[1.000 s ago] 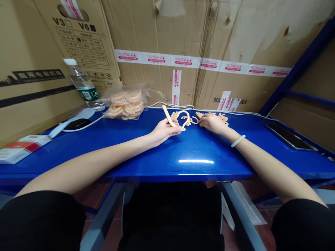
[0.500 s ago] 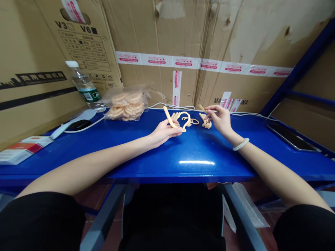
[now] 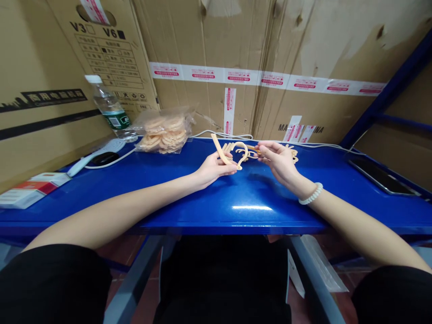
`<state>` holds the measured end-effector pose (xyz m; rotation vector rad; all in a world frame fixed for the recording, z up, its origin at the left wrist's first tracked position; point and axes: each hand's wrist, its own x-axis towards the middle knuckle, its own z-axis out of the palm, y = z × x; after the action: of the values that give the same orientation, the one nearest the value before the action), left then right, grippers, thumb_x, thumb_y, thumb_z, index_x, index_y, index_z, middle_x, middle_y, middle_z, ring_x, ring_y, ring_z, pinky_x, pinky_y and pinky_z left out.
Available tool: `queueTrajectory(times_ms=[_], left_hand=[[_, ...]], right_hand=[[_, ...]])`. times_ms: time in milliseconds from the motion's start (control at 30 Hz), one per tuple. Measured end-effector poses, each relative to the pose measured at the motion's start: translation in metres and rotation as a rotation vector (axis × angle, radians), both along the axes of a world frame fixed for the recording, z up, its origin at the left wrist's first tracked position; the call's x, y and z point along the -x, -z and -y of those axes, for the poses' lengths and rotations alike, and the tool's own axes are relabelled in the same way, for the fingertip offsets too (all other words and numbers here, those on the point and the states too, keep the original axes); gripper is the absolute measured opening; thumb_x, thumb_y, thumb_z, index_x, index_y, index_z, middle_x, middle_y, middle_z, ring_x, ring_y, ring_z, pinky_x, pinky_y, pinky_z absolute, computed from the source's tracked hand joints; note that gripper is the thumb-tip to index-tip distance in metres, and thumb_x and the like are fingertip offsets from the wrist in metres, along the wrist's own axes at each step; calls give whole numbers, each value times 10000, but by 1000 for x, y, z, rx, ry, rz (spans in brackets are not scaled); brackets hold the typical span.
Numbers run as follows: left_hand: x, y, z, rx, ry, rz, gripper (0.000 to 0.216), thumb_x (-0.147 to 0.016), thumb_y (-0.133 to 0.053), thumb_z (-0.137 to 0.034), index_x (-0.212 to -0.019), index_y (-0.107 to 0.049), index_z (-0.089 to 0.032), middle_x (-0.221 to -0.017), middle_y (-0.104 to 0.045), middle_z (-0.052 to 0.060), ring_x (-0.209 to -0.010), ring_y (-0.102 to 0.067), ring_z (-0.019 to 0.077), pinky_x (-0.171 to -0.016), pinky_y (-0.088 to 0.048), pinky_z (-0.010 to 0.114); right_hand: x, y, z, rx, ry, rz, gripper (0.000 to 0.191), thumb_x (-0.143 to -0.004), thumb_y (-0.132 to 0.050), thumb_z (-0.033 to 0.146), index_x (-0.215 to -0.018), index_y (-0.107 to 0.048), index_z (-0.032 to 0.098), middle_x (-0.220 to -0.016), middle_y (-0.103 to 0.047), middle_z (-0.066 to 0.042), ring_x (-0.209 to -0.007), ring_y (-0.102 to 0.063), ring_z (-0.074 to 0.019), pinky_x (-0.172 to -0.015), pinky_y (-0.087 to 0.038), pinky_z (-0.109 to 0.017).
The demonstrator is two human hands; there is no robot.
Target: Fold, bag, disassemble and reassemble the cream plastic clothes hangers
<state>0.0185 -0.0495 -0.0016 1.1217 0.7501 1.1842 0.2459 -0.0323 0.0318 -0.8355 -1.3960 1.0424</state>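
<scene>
My left hand (image 3: 213, 167) rests on the blue table (image 3: 236, 198) and grips a beige plastic hook-shaped part (image 3: 225, 153), its straight arm pointing up and left, its curl toward the right. My right hand (image 3: 278, 161), with a white bead bracelet at the wrist, pinches a small beige stick piece (image 3: 252, 148) and holds it against the curl of the hook part. A small heap of similar beige pieces (image 3: 293, 154) lies on the table just behind my right hand, partly hidden by it.
A clear bag of round beige parts (image 3: 165, 131) and a water bottle (image 3: 110, 108) stand at the back left. A white cable device (image 3: 96, 155) and a red-white box (image 3: 29, 189) lie left. A dark tablet (image 3: 383, 176) lies right. Cardboard boxes (image 3: 270, 54) wall the back.
My right hand took a small stick piece from the heap, lifted it, then moved left and brought it to the hook part. My left hand has stayed in place.
</scene>
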Motion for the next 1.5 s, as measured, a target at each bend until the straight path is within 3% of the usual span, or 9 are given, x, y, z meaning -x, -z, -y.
queueTrajectory(times_ms=[167,300,433,633,833,1500], left_hand=[[1,0,1,-37,29,-19,558,-641,-920,-81,-1047,-543,-145,-866,-760,48,-792,-756,181,-768,-584,319],[2,1,0,-54,39,-18,564,-641,-923,-99,-1053,-542,-149,-860,-765,44,-816,-760,188,-789,-585,325],[1,2,1,-56,46,-2,558,-630,-920,-92,-1027,-533,-153,-839,-768,40,-792,-757,177,-784,-583,313],[1,1,0,-44,38,35,548,-590,-946,-106,-934,-522,-159,-842,-750,22,-792,-748,169,-818,-582,325],[1,2,-1,-91,59,43,502,-571,-939,-99,-844,-521,-154,-797,-703,-18,-788,-731,153,-818,-574,311],[2,4,0,-234,113,-117,460,-591,-874,-92,-855,-506,-172,-798,-684,-36,-800,-718,139,-809,-566,287]], right_hand=[[-1,1,-2,80,-20,-85,536,-702,-854,166,-1185,-651,280,-1073,-678,0,-829,-698,-159,-832,-648,-344],[5,3,-1,270,-205,-84,431,-701,-819,53,-1075,-697,228,-916,-717,-8,-870,-728,-179,-888,-648,-348],[9,9,0,278,-283,-31,365,-643,-941,139,-925,-716,185,-909,-757,-36,-866,-741,-191,-831,-650,-322],[10,17,1,317,-357,67,438,-592,-986,171,-953,-738,159,-863,-767,-40,-783,-731,-154,-707,-630,-221],[14,16,6,291,-417,80,364,-666,-957,187,-955,-738,159,-882,-774,-57,-823,-748,-175,-824,-653,-289],[9,13,1,123,-451,160,356,-680,-944,257,-939,-724,152,-919,-785,-74,-851,-756,-202,-821,-655,-340]])
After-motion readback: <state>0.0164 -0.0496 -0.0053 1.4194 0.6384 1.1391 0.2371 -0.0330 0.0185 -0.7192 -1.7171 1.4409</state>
